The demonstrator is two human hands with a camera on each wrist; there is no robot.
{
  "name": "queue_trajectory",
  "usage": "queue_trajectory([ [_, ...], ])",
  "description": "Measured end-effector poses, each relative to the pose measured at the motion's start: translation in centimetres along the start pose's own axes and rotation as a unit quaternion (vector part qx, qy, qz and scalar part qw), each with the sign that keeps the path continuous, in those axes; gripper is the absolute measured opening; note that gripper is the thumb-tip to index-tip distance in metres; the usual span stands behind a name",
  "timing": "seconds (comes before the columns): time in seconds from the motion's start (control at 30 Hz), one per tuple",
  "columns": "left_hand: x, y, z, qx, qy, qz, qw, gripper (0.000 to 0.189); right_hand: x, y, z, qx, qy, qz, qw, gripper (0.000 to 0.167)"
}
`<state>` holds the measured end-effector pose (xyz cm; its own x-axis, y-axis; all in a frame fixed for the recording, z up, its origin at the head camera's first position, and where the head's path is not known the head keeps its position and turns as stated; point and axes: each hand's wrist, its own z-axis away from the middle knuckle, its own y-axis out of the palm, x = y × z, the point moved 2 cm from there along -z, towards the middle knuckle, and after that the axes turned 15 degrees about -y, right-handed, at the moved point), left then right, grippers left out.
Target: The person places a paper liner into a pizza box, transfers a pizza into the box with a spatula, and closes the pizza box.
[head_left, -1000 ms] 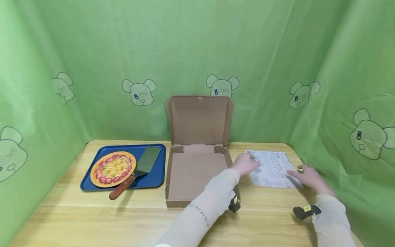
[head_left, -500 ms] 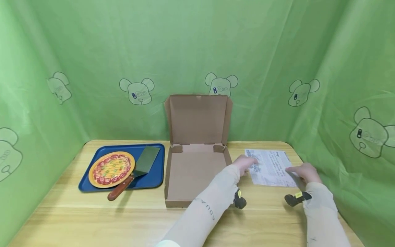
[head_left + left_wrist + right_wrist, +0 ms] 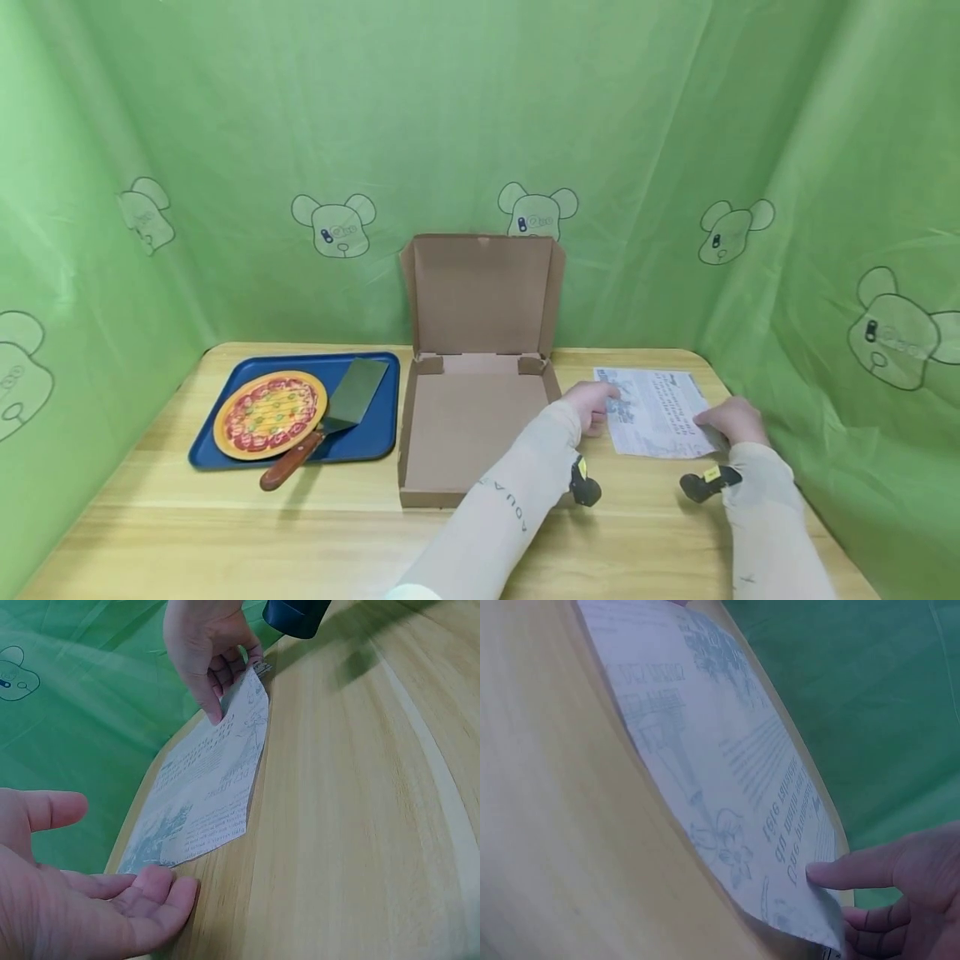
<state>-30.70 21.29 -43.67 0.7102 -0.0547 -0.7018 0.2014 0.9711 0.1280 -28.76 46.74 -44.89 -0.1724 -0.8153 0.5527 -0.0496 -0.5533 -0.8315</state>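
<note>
Right hand (image 3: 738, 421) pinches the near corner, thumb on top! The printed paper (image 3: 651, 417) runs leftward from that grip, right up to the left hand (image 3: 588, 406), thumb spread from fingers.

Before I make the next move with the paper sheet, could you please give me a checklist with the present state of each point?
1. Right hand pinches the paper sheet: ok.
2. Left hand pinches it too: not ok, thumb and fingers are apart.
3. Left fingers touch the sheet: cannot tell.
4. Cardboard box open: ok, lid raised.
5. Pizza and spatula away from the sheet: ok, across the box.
</note>
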Motion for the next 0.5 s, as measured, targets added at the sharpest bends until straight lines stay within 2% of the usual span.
queue_trajectory([
  [0.23, 0.19, -0.13, -0.11, 0.010, -0.015, 0.010, 0.9998, 0.042, -0.07, 0.21, 0.30, 0.004, 0.003, -0.025, 0.9997, 0.047],
  [0.5, 0.25, 0.02, -0.33, 0.003, -0.025, 0.017, 0.9995, 0.042, -0.81, 0.24, 0.28, 0.001, 0.023, -0.073, 0.9970, 0.052],
])
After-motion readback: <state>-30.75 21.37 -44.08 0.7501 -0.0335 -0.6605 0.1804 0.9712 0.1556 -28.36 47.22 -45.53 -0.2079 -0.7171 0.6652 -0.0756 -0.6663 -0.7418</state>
